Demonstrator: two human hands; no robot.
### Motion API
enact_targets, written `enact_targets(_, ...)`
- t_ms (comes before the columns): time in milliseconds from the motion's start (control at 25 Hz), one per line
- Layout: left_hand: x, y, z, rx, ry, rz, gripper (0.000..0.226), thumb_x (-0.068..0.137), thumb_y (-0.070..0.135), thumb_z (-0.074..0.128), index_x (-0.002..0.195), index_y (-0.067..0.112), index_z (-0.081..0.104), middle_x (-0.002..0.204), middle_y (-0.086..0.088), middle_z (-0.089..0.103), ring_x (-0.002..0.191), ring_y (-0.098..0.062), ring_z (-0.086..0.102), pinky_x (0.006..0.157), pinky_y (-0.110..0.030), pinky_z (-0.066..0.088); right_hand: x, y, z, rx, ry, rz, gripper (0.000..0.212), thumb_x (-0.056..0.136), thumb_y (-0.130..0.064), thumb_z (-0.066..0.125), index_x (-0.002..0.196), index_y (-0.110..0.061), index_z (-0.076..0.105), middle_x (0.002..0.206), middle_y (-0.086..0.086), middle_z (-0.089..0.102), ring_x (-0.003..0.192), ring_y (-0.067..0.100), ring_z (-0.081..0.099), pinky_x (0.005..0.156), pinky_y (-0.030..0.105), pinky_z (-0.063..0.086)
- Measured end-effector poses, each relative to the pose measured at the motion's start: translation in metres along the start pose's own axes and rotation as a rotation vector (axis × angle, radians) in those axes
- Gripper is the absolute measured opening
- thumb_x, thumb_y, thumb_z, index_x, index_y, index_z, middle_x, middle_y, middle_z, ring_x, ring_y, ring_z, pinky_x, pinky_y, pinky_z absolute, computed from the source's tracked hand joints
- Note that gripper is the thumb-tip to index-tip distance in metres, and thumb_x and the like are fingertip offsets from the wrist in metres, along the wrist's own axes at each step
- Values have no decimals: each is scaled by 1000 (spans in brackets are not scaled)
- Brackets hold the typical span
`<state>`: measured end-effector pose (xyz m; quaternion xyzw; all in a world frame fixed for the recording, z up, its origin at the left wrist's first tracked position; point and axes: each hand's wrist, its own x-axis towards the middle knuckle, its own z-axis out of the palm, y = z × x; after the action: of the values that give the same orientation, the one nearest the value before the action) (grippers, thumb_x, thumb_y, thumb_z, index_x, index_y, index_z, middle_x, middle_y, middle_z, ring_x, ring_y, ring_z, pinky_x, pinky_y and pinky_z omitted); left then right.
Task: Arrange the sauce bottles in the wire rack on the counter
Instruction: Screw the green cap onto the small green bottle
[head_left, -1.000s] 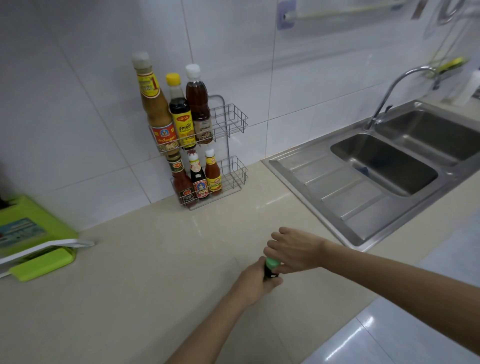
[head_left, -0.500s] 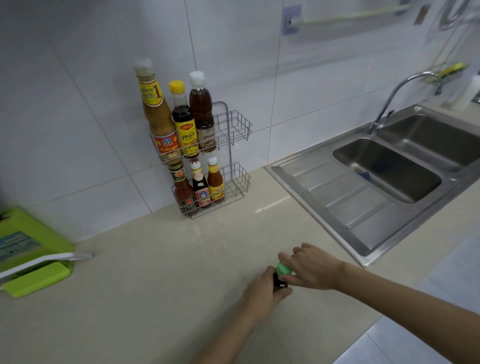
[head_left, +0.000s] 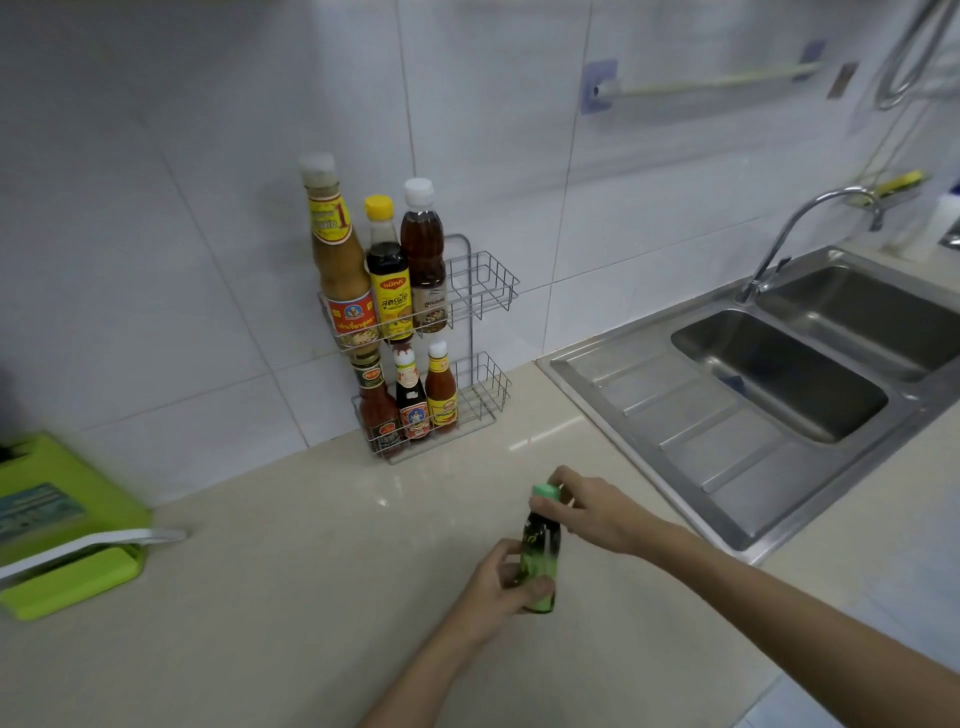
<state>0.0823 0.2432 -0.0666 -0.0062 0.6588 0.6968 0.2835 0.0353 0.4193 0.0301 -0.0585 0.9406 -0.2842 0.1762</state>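
A small dark bottle with a green cap and green label (head_left: 540, 551) stands upright on the beige counter near its front edge. My left hand (head_left: 501, 584) grips its lower body and my right hand (head_left: 587, 512) holds it at the cap and neck. Behind, against the tiled wall, a two-tier wire rack (head_left: 483, 291) holds three tall bottles (head_left: 387, 280) on the left of its top shelf and three short bottles (head_left: 413, 400) on the left of its bottom shelf. The right end of both shelves holds nothing.
A steel double sink (head_left: 779, 374) with drainboard and tap (head_left: 810, 218) fills the right side. A lime-green appliance (head_left: 57, 530) with a white handle sits at the left counter edge. A towel bar (head_left: 701, 83) hangs on the wall above.
The green-capped bottle now shows more of its body between my hands and stands upright, farther from me toward the rack. The camera view has tilted up a little.
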Motion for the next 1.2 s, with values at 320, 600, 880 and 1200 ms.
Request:
enact_targets(320, 17, 33, -14, 324, 318, 116, 40, 68, 29, 83, 97, 22, 56, 88, 5, 67, 70, -3, 63, 58, -16, 52, 43, -2, 3, 446, 49, 75, 37, 83, -37, 71, 108, -13, 57, 99, 9, 67, 75, 19, 71, 58, 28, 60)
enact_targets(600, 33, 49, -95, 410, 631, 128, 17, 83, 8, 68, 95, 14, 59, 89, 2, 66, 93, -22, 66, 75, -20, 49, 121, -8, -22, 613, 487, 14, 26, 83, -18, 72, 105, -22, 59, 98, 3, 64, 79, 26, 67, 74, 42, 57)
enact_targets(880, 53, 48, -171, 92, 912, 66, 11, 87, 2, 62, 95, 8, 59, 91, -7, 64, 100, -33, 63, 85, -35, 51, 201, -20, -34, 759, 633, -70, 32, 85, -16, 70, 114, -23, 56, 100, 1, 62, 86, 16, 63, 72, 26, 49)
enact_targets(1200, 81, 80, -165, 88, 835, -3, 55, 99, 42, 39, 144, 10, 36, 146, -7, 45, 137, -25, 40, 116, -43, 32, 251, -25, -19, 309, 383, -211, 33, 88, -11, 65, 119, -10, 54, 112, 12, 54, 89, 24, 60, 81, 35, 53)
